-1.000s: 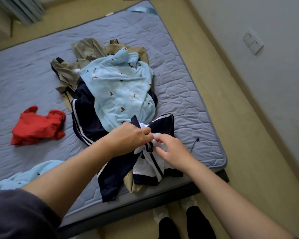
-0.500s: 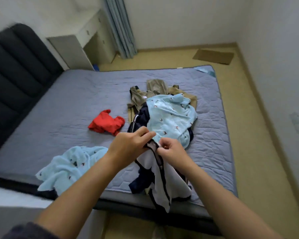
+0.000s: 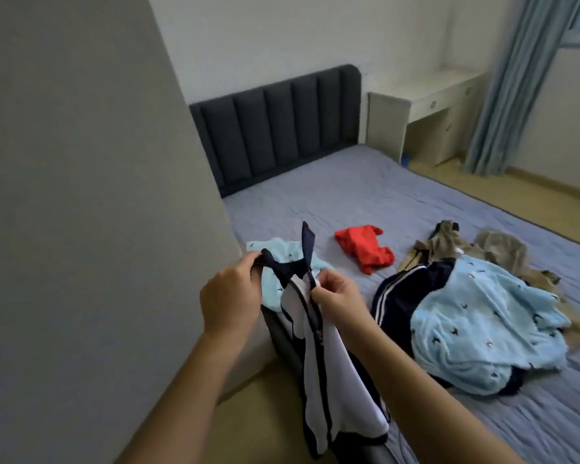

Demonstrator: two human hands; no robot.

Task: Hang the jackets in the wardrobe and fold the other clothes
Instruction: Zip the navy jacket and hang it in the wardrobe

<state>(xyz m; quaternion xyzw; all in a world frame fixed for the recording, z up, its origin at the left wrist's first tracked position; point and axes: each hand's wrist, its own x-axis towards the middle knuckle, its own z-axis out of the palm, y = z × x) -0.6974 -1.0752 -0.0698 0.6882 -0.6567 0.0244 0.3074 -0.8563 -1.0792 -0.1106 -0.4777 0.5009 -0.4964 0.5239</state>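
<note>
Jacket (image 3: 318, 363), white and navy, held up at six o'clock, drooping past the near corner of the bed (image 3: 399, 195). Gripped at the navy collar by the left hand (image 3: 230, 306), fingers curled round it; pinched at the zip edge by the right hand (image 3: 335, 296). Just behind the hands, a pale blue garment (image 3: 272, 289) on the bed. At three o'clock, a heap: blue fleece (image 3: 476, 323) over a striped navy piece (image 3: 392, 296), khaki clothes (image 3: 449, 246) beyond. Further, at one o'clock, a red top (image 3: 362, 246) lying alone. Close at nine o'clock, a grey panel (image 3: 81, 195) blocking the left side. Farthest: headboard (image 3: 275, 128), desk (image 3: 416, 108), curtain (image 3: 516, 78).
</note>
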